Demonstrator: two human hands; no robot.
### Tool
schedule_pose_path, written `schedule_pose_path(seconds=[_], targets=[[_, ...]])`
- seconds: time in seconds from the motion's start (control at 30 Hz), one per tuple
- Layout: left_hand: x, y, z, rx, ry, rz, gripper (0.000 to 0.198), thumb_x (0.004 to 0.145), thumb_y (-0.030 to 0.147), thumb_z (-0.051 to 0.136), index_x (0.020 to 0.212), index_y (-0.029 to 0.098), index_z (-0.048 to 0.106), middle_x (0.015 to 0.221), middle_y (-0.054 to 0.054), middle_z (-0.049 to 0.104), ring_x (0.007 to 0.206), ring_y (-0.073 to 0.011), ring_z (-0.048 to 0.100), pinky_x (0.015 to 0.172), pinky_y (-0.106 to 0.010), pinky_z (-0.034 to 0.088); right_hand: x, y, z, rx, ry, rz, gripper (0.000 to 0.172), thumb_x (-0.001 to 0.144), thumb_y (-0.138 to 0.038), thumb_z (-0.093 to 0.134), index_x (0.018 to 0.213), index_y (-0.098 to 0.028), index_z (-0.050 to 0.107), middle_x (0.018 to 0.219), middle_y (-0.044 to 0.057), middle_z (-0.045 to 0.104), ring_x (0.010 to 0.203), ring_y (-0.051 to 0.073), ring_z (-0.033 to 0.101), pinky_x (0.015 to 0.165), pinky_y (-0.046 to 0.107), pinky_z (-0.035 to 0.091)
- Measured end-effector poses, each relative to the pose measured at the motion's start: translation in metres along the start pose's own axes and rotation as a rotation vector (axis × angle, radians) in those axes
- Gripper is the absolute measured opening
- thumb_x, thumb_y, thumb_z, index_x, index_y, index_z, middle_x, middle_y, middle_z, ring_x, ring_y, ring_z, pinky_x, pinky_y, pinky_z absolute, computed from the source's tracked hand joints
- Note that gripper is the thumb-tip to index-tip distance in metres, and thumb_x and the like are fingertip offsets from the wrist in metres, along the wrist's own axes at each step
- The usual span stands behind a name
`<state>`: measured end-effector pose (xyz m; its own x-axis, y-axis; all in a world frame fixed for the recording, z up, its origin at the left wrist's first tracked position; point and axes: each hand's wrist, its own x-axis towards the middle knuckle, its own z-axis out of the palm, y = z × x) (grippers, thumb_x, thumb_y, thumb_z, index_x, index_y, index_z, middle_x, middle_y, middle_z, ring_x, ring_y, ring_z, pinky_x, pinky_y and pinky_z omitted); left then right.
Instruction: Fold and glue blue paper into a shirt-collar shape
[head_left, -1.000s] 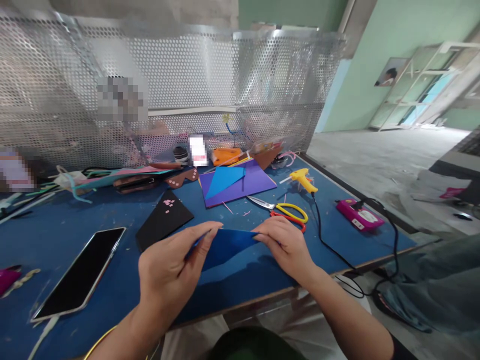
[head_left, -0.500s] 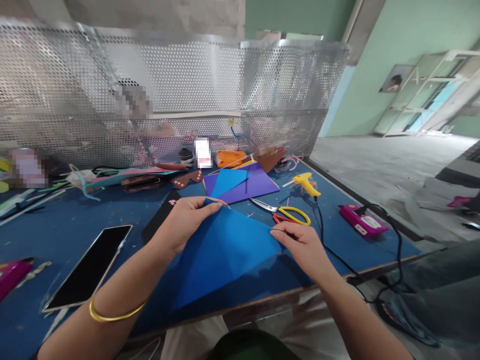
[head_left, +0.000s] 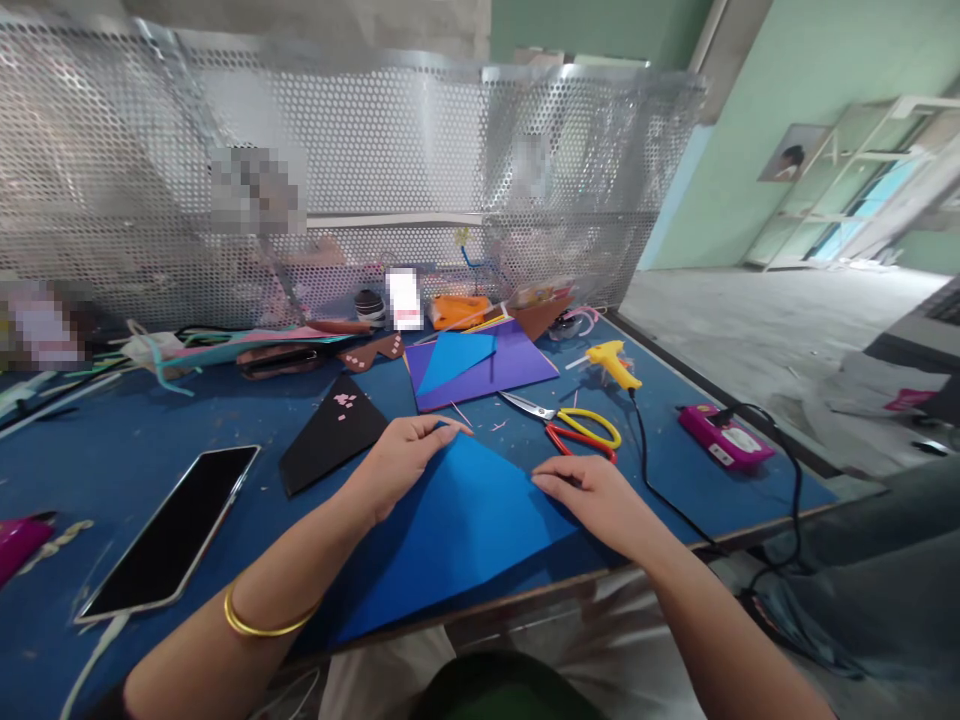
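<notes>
A bright blue sheet of card or craft foam [head_left: 472,530] is held tilted at the near edge of the table. My left hand [head_left: 397,460] pinches its upper corner between thumb and fingers. At the sheet's right edge, the thumb and fingers of my right hand [head_left: 600,500] are closed on it. Left of the sheet lies a black cut piece [head_left: 326,440] with small pink bits on top. Beyond my right hand, scissors [head_left: 574,425] with one yellow and one red handle lie spread on the table. A smaller blue piece [head_left: 457,358] rests on a purple sheet [head_left: 517,365].
The blue tabletop [head_left: 247,420] also bears a phone [head_left: 172,535] with a cable at left, a yellow glue gun [head_left: 613,363] and a magenta power box [head_left: 726,437] with a black cord at right. A perforated metal screen [head_left: 390,150] stands along the back.
My left hand has moved right and toward me with the sheet's corner, uncovering more of the black piece. My right hand has shifted slightly nearer; the scissors' red handle shows more.
</notes>
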<state>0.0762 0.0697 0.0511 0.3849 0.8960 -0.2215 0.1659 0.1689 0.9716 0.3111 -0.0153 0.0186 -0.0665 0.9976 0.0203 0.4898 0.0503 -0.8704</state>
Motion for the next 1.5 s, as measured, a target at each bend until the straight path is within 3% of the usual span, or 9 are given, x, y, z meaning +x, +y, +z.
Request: schedule_pose_path(seconds=[0.2,0.4,0.57,0.8,1.0,1.17,1.37,1.5], targets=[[0.002,-0.011,0.004,0.037,-0.063,-0.019,0.043,0.067,0.053,0.075,0.091,0.017,0.075,0.067,-0.002,0.071,0.061,-0.0171,0.063,0.061,-0.028,0.050,0.019,0.000,0.009,0.063,-0.134,0.024,0.020,0.080,-0.038,0.064,0.073,-0.020,0.072,0.074,0.001,0.070,0.070,0.017,0.060,0.064,0.027,0.046],[0.007,-0.023,0.003,0.092,-0.030,0.003,0.038,0.064,0.052,0.078,0.068,0.015,0.071,0.062,-0.003,0.069,0.055,-0.0165,0.060,0.056,-0.028,0.048,0.017,0.004,0.016,0.040,-0.099,0.027,0.020,0.078,-0.037,0.064,0.068,-0.020,0.069,0.068,0.000,0.067,0.068,0.017,0.057,0.063,0.028,0.043],[0.007,-0.026,0.007,0.137,-0.020,0.061,0.034,0.067,0.050,0.074,0.068,0.016,0.072,0.065,-0.001,0.070,0.059,-0.0157,0.060,0.055,-0.026,0.047,0.023,-0.008,0.019,-0.005,-0.087,-0.023,0.019,0.082,-0.035,0.061,0.078,-0.022,0.073,0.085,0.002,0.074,0.082,0.020,0.064,0.076,0.031,0.046],[0.006,-0.029,0.011,0.216,-0.002,0.144,0.030,0.070,0.047,0.069,0.076,0.017,0.075,0.069,-0.001,0.071,0.063,-0.0167,0.060,0.060,-0.026,0.047,0.035,-0.010,0.036,-0.003,-0.025,-0.024,0.016,0.078,-0.030,0.062,0.065,-0.020,0.064,0.065,-0.001,0.064,0.066,0.016,0.058,0.062,0.027,0.041],[0.010,-0.032,0.011,0.292,0.046,0.250,0.026,0.075,0.043,0.064,0.078,0.020,0.075,0.075,0.000,0.072,0.072,-0.0172,0.062,0.067,-0.025,0.046,0.037,-0.011,0.041,-0.042,-0.006,-0.051,0.016,0.083,-0.031,0.059,0.075,-0.021,0.068,0.076,0.000,0.071,0.077,0.018,0.062,0.071,0.029,0.043],[0.010,-0.035,0.010,0.342,0.073,0.282,0.037,0.084,0.049,0.055,0.072,0.019,0.073,0.074,0.000,0.071,0.072,-0.0185,0.061,0.067,-0.027,0.045,0.042,-0.014,0.046,-0.084,0.027,-0.042,0.018,0.082,-0.028,0.058,0.066,-0.022,0.063,0.071,0.000,0.067,0.072,0.018,0.059,0.067,0.029,0.041],[0.011,-0.034,0.006,0.366,0.129,0.281,0.041,0.086,0.052,0.053,0.069,0.018,0.069,0.066,0.001,0.061,0.070,-0.0170,0.055,0.065,-0.025,0.040,0.036,-0.014,0.043,-0.087,0.003,-0.063,0.022,0.083,-0.038,0.056,0.068,-0.023,0.060,0.072,0.001,0.066,0.073,0.019,0.058,0.068,0.030,0.041],[0.012,-0.031,0.005,0.332,0.077,0.215,0.044,0.082,0.059,0.056,0.066,0.018,0.062,0.059,0.004,0.050,0.060,-0.0132,0.045,0.056,-0.025,0.033,0.034,-0.010,0.034,-0.081,0.052,-0.045,0.026,0.084,-0.043,0.054,0.067,-0.023,0.057,0.068,0.000,0.063,0.070,0.019,0.057,0.067,0.030,0.042]])
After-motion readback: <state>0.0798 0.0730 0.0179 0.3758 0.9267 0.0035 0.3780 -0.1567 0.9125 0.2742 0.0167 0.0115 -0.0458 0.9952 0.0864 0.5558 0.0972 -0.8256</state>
